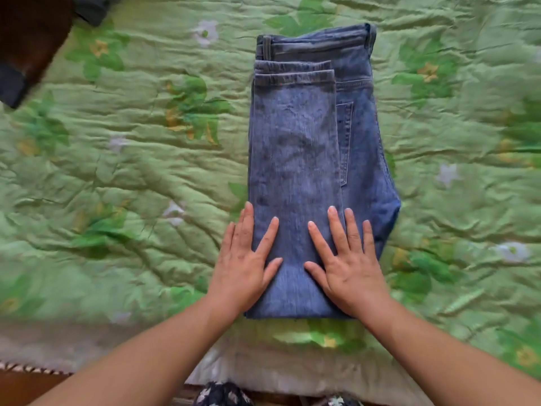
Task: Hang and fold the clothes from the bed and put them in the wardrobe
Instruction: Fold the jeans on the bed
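A pair of blue jeans point(307, 148) lies folded in half lengthwise and then doubled over on the green bed cover, waistband at the far end and leg hems just below it. My left hand point(246, 265) rests flat on the near left edge of the jeans, fingers spread. My right hand point(348, 265) presses flat on the near right part, fingers apart. Neither hand grips the cloth.
The green quilted bedspread point(131, 159) with a flower print covers the whole bed. A dark garment or object point(17, 83) lies at the far left corner, partly blurred. The bed's near edge point(263, 373) runs along the bottom, with dark floral fabric below it.
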A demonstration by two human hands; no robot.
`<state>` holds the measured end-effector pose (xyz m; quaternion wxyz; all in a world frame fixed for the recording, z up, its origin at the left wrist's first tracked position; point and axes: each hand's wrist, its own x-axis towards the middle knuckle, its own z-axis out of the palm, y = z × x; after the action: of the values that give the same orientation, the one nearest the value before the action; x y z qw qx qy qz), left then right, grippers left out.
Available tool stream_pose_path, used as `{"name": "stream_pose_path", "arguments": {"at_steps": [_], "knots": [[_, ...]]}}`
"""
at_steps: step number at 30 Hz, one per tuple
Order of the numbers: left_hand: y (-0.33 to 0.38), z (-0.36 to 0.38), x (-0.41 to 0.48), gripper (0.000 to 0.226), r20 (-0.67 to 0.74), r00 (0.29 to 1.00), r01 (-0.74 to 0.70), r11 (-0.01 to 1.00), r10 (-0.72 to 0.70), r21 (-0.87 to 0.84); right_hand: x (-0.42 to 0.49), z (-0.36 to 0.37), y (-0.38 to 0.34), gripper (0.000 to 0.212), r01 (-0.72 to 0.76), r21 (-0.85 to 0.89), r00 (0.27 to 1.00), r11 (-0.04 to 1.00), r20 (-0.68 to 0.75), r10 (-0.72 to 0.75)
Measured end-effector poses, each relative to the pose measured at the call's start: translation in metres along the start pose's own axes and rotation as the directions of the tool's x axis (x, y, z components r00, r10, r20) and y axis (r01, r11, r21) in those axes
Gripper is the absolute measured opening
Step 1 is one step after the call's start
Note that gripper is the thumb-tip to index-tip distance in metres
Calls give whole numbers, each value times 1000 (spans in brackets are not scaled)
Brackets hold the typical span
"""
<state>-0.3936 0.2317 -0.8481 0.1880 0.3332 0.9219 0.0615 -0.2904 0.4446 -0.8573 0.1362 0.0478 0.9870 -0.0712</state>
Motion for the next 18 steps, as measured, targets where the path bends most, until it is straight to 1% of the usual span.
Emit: {"name": "stream_pose_path", "arguments": {"at_steps": [3,7,9,10,11,12,13,14,15,16,17,18], "knots": [[3,4,-36,75,41,999,18,1000,-18,-10,-34,7,-3,76,-10,-8,999,1000,46,11],[20,1,-73,74,149,986,95,991,-81,-90,-81,11,-10,76,-42,29,995,999,93,39],[25,-3,-81,66,162,975,179,966,-149,-188,-97,9,-19,70,-107,137,993,985,66,98],[26,-6,-80,58,144,970,232,925,-197,-299,-100,6,-23,63,-187,258,982,948,38,183],[26,-10,-76,48,129,957,289,848,-258,-445,-99,1,-26,53,-290,417,951,861,24,308],[25,-15,-69,40,136,935,343,739,-327,-579,-94,-6,-25,42,-388,571,898,724,58,436],[22,-20,-60,36,187,904,400,608,-384,-686,-87,-13,-22,32,-460,690,840,559,134,525],[18,-26,-51,39,274,871,453,450,-409,-769,-79,-20,-17,27,-503,752,797,427,211,566],[14,-32,-43,44,364,844,492,300,-393,-817,-70,-28,-8,30,-537,778,774,327,300,558],[10,-38,-37,49,423,837,510,216,-346,-832,-61,-36,0,35,-557,801,761,218,387,521],[4,-43,-33,54,441,851,506,222,-284,-834,-53,-45,6,40,-582,807,741,99,477,473],[-2,-47,-31,60,421,879,473,306,-222,-826,-47,-54,11,43,-612,791,718,9,551,425]]}}
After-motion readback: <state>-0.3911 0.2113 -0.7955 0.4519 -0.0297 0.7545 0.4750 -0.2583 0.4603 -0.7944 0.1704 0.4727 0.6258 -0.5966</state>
